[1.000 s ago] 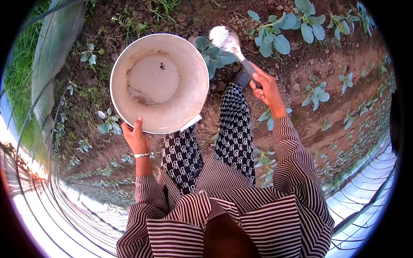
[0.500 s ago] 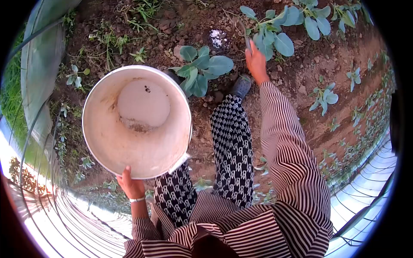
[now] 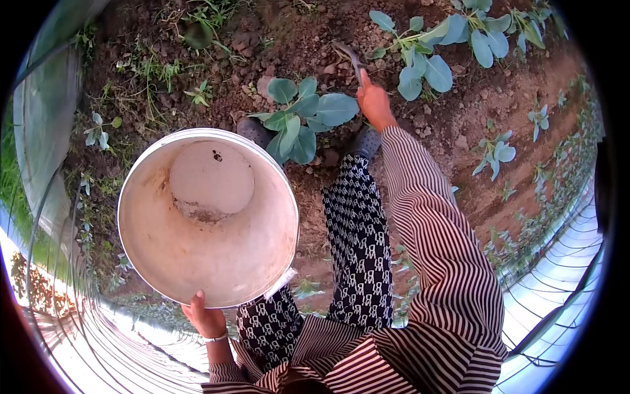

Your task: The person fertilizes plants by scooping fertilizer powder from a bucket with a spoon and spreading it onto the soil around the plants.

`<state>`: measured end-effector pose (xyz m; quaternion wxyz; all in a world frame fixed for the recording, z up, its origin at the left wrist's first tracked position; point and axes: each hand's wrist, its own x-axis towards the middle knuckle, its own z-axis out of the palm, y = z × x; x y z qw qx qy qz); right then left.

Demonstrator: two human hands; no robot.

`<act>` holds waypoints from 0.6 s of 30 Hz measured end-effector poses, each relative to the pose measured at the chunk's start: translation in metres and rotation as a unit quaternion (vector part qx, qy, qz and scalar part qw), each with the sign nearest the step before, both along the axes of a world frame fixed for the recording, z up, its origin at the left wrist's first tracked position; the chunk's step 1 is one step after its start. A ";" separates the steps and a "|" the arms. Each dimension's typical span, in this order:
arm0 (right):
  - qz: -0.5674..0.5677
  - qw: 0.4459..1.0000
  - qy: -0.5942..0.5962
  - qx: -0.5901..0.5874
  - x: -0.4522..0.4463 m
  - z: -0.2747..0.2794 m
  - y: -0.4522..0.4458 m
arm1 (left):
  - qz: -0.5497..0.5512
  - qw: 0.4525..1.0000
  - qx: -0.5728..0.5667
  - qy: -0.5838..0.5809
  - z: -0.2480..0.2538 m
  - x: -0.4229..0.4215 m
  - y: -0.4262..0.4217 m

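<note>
My left hand (image 3: pixel 206 320) grips the lower rim of a large white bucket (image 3: pixel 216 262), thumb inside the wall. The bucket tilts toward me, showing a little pale residue and a dark speck on its bottom. My right hand (image 3: pixel 375 105) is closed around the handle of a small sickle-like tool (image 3: pixel 348 54), whose curved end touches the brown soil. Just left of that hand grows a broad-leaved cabbage-like plant (image 3: pixel 303 118). Another leafy plant (image 3: pixel 420 65) stands to the right of the tool.
My shoes (image 3: pixel 367 141) stand on the soil beside the near plant. More seedlings (image 3: pixel 495 157) grow in rows to the right. Weeds (image 3: pixel 157 72) cover the ground at upper left. A translucent plastic sheet (image 3: pixel 46 118) with thin hoops runs along the left side.
My right hand has moved left with the tool. The white granular patch on the soil no longer shows; brown soil is there. The bucket sits slightly lower in view.
</note>
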<state>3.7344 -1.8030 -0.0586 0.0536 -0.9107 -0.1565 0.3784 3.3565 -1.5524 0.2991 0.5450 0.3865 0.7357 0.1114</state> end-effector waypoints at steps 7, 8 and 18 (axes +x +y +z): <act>-0.008 0.999 0.015 -0.031 0.018 -0.023 0.001 | -0.004 1.000 -0.020 -0.008 -0.010 -0.003 0.002; -0.009 1.000 -0.003 -0.007 0.006 -0.010 0.004 | -0.006 1.000 -0.017 -0.011 -0.010 0.001 0.002; -0.286 0.917 0.164 0.224 0.017 0.304 0.078 | -0.067 0.997 0.017 0.023 -0.012 0.043 0.046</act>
